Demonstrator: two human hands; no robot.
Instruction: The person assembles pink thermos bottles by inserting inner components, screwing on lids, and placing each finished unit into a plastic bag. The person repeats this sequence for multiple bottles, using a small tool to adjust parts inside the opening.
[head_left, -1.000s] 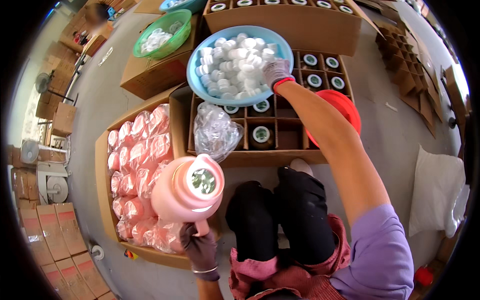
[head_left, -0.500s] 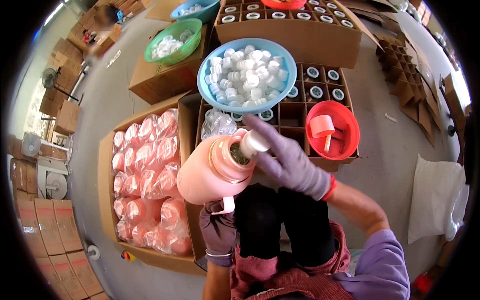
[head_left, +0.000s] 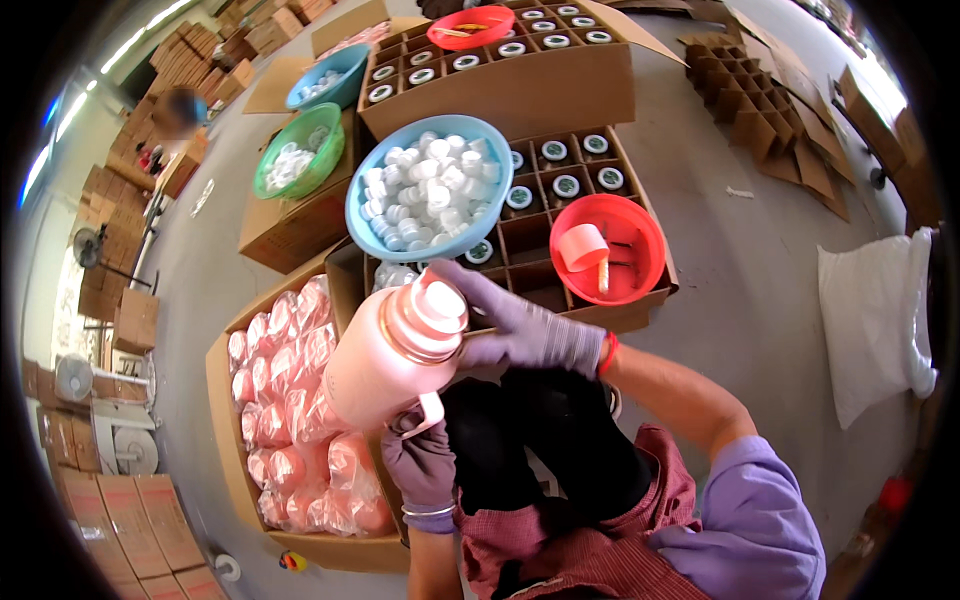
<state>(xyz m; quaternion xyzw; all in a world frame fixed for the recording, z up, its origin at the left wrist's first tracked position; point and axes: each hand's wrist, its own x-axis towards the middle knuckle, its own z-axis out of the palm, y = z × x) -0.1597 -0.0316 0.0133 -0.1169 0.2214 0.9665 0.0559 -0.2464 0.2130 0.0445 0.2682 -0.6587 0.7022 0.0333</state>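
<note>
A pink bottle (head_left: pixel 380 365) with a loop handle is tilted in front of my knees, its mouth up and to the right. My gloved left hand (head_left: pixel 420 462) is closed on it at the handle, low on its near side. A white stopper (head_left: pixel 440 298) sits in the mouth. Around the right side of the neck goes my gloved right hand (head_left: pixel 525 325), its fingers behind the stopper and its thumb by the collar; some fingertips are hidden. Just beyond stands a blue basin (head_left: pixel 356 208) of white stoppers (head_left: pixel 435 190).
Left is a carton (head_left: pixel 235 440) of bagged pink cups (head_left: pixel 290 465). A red bowl (head_left: pixel 655 245) with a pink cup-shaped piece (head_left: pixel 582 247) rests on a divided carton (head_left: pixel 625 318) of lidded jars. Farther back are a green basket (head_left: pixel 330 160) and another jar carton (head_left: pixel 510 95).
The white stopper has gone from my right fingers into the bottle's mouth. My right hand has come down beside the neck. The whole view has shifted and turned slightly.
</note>
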